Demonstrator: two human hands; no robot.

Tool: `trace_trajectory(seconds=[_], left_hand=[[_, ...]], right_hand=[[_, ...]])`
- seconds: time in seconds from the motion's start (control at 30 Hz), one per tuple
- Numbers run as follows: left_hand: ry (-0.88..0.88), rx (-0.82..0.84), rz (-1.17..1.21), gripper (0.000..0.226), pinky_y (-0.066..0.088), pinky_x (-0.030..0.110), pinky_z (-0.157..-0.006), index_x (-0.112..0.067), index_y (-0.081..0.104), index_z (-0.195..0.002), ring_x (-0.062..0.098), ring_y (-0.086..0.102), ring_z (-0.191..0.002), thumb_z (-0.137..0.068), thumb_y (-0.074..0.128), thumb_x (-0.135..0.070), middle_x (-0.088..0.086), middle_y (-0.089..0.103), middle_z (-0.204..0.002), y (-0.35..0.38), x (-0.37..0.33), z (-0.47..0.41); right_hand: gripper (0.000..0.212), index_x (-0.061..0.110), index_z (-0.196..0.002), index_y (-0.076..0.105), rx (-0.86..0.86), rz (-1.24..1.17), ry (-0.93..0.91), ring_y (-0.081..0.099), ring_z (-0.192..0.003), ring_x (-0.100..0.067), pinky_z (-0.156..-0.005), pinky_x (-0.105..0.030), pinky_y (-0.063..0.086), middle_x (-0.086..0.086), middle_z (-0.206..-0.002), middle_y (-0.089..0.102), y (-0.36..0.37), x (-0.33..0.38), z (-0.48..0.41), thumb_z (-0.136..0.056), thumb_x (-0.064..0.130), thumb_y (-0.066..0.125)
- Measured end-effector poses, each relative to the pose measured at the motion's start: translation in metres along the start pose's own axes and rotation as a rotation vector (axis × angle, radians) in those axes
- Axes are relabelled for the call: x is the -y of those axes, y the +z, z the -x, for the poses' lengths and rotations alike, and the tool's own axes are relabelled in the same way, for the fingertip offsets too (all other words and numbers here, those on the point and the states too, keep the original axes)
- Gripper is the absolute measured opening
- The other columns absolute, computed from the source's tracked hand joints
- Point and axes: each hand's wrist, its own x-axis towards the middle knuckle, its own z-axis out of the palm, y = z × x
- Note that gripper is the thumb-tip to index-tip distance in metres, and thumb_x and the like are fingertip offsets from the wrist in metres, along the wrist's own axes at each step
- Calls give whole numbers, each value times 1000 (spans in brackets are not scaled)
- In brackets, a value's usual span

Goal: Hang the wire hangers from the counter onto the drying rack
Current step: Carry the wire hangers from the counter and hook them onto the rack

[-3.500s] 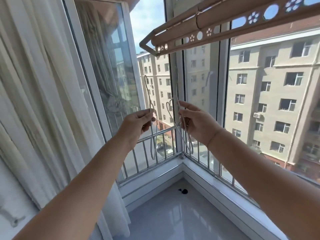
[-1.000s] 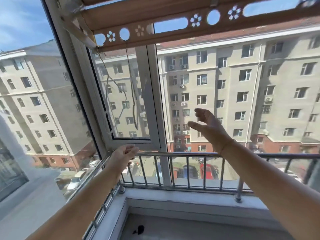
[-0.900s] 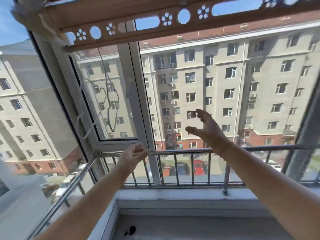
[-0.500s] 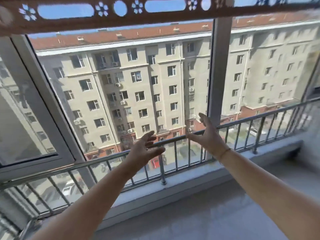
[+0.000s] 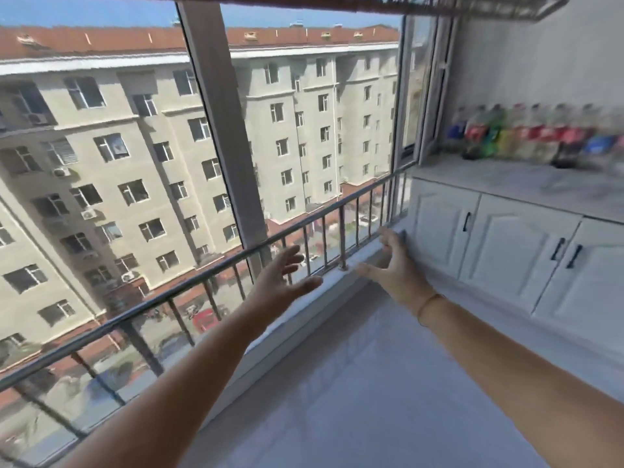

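My left hand (image 5: 282, 282) reaches forward in front of the window railing, fingers spread and empty. My right hand (image 5: 395, 265) is stretched out to its right, also with straight fingers and holding nothing. The brown drying rack (image 5: 304, 1) shows only as a strip along the top edge, with its metal end (image 5: 526, 6) at the upper right. The pale marble-look counter (image 5: 506, 177) lies at the right, blurred. No wire hanger can be made out on it or on the rack.
A row of coloured bottles (image 5: 526, 136) stands at the back of the counter. White cabinet doors (image 5: 506, 244) with dark handles sit below it. A metal railing (image 5: 236, 261) runs along the window, with a grey window post (image 5: 219, 123) behind. Pale floor (image 5: 371, 383) stretches ahead.
The view has swung right, from the rack's left end with two hung hangers to the counter. Both hands let go of the hangers and now reach forward empty.
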Motion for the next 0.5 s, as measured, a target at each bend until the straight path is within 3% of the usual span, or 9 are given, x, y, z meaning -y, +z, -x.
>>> trace_trajectory(seconds=[0.23,0.4,0.5], left_hand=[[53,175,20,78,40,28,-98,-22,40,-139,9,51,-116,-71,76,-34,-5,55,-127,101,-18,-101],[84,256,74,67,44,38,-102,-24,45,-134,12,52,-117,-75,77,-26,-3,56,-128,171,-25,-191],[113,322,95,63,42,29,-98,-20,46,-134,12,52,-117,-78,75,-23,0,55,-130,213,-35,-247]], right_hand=[[80,21,-141,30,-176,42,119,37,-132,-17,-100,-26,33,-6,-141,38,-89,-72,-34,-76,28,75],[78,23,-140,30,-286,78,169,37,-131,-12,-98,-22,30,-1,-142,37,-155,-118,-76,-76,28,74],[75,21,-139,32,-329,80,207,38,-131,-12,-98,-22,30,-1,-140,39,-196,-141,-109,-77,25,74]])
